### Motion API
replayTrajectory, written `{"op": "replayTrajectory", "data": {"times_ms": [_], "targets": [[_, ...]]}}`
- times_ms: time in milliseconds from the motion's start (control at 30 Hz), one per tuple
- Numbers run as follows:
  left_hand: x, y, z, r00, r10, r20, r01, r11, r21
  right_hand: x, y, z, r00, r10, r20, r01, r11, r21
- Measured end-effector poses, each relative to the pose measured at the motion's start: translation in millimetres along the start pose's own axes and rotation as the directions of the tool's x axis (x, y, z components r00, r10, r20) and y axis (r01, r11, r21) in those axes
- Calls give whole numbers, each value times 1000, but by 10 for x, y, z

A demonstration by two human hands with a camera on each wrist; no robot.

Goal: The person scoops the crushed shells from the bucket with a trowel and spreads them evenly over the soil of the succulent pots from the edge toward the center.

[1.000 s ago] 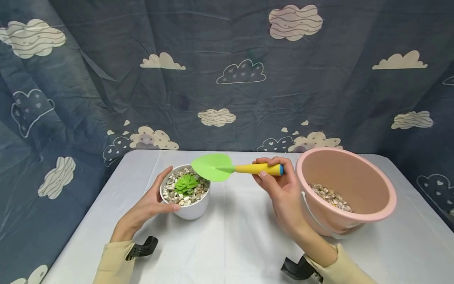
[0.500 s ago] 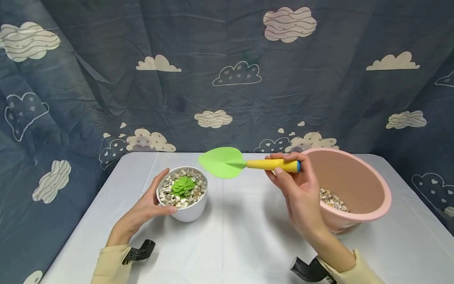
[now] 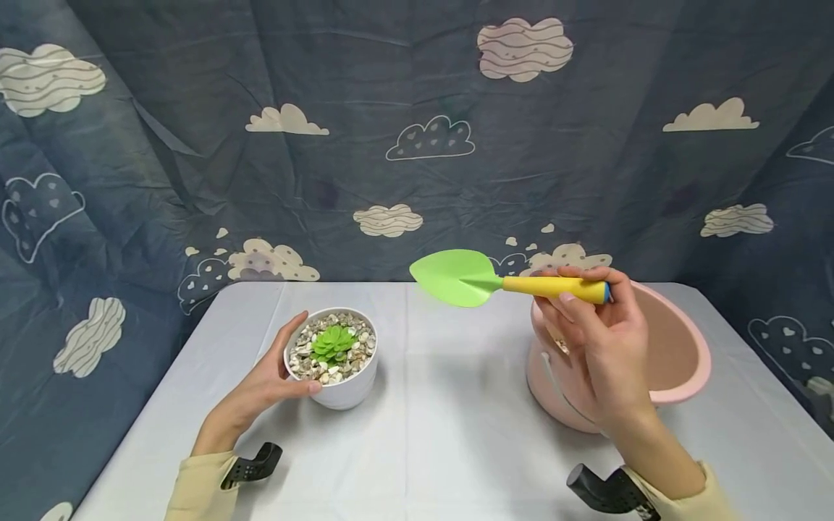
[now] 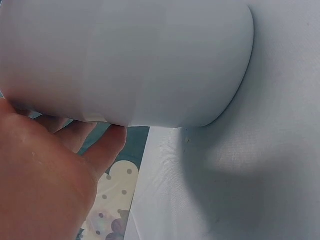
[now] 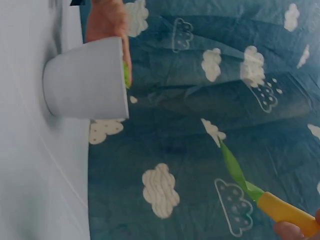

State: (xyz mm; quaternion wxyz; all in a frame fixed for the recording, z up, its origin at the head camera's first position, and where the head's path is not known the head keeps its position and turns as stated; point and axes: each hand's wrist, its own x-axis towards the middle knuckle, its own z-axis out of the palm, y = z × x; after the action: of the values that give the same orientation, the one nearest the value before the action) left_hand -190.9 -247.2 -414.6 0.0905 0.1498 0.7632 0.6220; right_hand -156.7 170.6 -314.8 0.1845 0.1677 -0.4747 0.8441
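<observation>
A white flowerpot [image 3: 348,393] stands on the table at the left, filled with small pebbles [image 3: 300,359] around a green succulent [image 3: 334,343]. My left hand [image 3: 255,392] holds the pot from its left side, thumb along the front rim and fingers behind. In the left wrist view, those fingertips meet the pot wall [image 4: 125,60]. Raised at the right, my right hand [image 3: 612,347] grips the yellow handle of a toy garden trowel [image 3: 456,278]. The green blade points left and carries nothing visible. Seen from the right wrist, the trowel [image 5: 234,162] shows edge-on.
Partly hidden behind my right hand stands a pink bucket [image 3: 698,362] with a pale bail handle; a few pebbles show inside. A white cloth covers the table [image 3: 423,449]. Behind it hangs a dark blue curtain [image 3: 365,79] with cloud prints.
My right hand has carried the trowel up and to the right, from over the flowerpot's edge to in front of the bucket. The left hand stays on the pot.
</observation>
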Motion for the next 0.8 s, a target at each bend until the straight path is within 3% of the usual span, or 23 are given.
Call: {"op": "replayTrajectory", "data": {"times_ms": [200,467,633,800], "targets": [[-5,2,-1,1000,2,-2,-2,1000,4,43,-155,-201,999,24,-43,-16,984,179],[-11,-13,-2,1000,-6,-4,6,1000,-10,62,-314,-498,997,-25,-68,46,941,334],[-8,-12,-2,1000,-18,2,18,1000,-4,62,-395,-676,988,-23,-150,74,934,350],[-5,-5,0,1000,-14,-3,14,1000,-2,93,-474,-799,959,-56,-277,125,963,238]]}}
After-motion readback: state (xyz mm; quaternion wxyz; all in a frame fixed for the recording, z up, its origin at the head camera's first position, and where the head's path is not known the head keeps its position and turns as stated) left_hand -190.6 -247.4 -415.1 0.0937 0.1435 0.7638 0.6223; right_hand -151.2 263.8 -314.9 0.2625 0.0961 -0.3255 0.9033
